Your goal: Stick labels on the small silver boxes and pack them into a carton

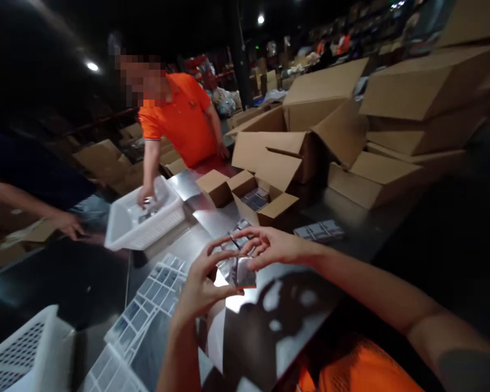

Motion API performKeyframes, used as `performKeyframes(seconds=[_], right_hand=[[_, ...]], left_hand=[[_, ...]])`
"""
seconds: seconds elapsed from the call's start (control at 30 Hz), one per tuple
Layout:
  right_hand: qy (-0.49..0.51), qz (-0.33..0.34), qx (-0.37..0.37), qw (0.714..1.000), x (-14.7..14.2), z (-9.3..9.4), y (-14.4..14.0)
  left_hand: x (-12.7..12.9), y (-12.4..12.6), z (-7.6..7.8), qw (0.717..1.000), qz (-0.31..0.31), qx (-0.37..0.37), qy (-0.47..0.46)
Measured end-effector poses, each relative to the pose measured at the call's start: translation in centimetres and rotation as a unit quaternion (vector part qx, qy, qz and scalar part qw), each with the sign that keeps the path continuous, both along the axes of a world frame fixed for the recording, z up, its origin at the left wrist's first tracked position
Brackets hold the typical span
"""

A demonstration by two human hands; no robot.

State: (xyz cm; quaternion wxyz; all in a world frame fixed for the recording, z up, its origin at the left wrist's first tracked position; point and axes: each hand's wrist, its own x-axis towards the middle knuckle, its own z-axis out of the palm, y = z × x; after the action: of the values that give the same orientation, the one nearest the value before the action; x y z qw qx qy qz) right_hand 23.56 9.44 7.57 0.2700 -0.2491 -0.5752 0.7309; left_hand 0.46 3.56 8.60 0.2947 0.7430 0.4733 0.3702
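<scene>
My left hand (198, 286) and my right hand (269, 245) together pinch a small shiny foil packet (239, 271) above the reflective metal table (269, 321). The left thumb and fingers hold its lower left edge. My right fingertips grip its top. Rows of similar small packets (155, 296) lie flat on the table just left of my left wrist. More packets (319, 230) lie beyond my right hand.
A small open cardboard box (265, 204) with packets stands behind my hands. A person in an orange shirt reaches into a white plastic basket (145, 220). Another person's arm (32, 207) is at the left. Stacked cartons (392, 125) fill the right; another basket (20, 354) sits lower left.
</scene>
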Motion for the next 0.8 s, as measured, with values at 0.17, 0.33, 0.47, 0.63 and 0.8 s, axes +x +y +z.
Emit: performKeyframes(seconds=[0.17, 0.33, 0.47, 0.63, 0.8], right_hand=[[-0.003, 0.033, -0.056, 0.998, 1.9, -0.7, 0.0], [-0.057, 0.110, -0.080, 0.989, 3.6, 0.7, 0.7], [-0.103, -0.040, 0.199, 0.974, 5.9, 4.4, 4.6], [-0.339, -0.100, 0.570, 0.742, 7.3, 6.1, 13.0], [-0.472, 0.000, 0.582, 0.662, 6.2, 3.2, 17.9]], left_hand=[[1.1, -0.1, -0.9, 0.984, -0.053, 0.109, 0.127], [1.7, -0.6, -1.5, 0.946, -0.037, 0.216, 0.238], [0.9, -0.3, -1.2, 0.924, 0.024, 0.278, 0.261], [-0.1, 0.2, -1.1, 0.910, 0.058, 0.295, 0.284], [-0.6, 0.5, -1.6, 0.913, 0.067, 0.276, 0.295]])
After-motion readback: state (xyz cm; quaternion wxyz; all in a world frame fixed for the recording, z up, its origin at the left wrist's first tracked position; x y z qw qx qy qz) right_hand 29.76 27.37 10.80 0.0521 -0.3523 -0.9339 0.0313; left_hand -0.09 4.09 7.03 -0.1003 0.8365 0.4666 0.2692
